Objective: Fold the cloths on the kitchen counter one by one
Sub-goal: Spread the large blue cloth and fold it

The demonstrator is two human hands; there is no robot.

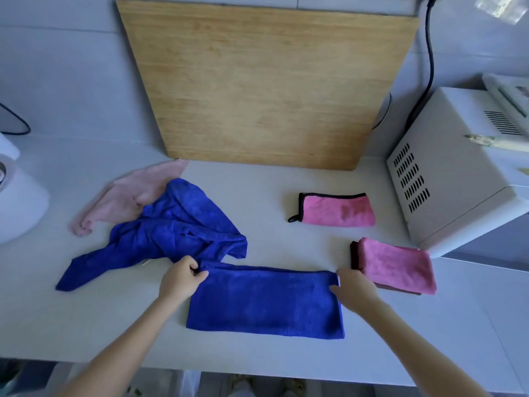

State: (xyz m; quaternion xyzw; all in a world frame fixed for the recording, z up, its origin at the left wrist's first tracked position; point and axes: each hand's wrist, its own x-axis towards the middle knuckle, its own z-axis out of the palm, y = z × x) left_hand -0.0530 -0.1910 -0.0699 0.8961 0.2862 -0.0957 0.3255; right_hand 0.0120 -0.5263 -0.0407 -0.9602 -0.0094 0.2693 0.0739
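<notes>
Left hand pinches the blue cloth's far-left corner, right hand spread on its right edge, squaring the fold.

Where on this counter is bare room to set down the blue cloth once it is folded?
Bare counter lies between the crumpled blue cloth and the black-trimmed pink cloth, below the wooden board. The right side is crowded: a folded pink cloth lies beside the white appliance.

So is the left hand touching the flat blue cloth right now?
Touching. The head view shows the left hand pinching the far left corner of the flat blue cloth, fingers closed on its edge.
</notes>
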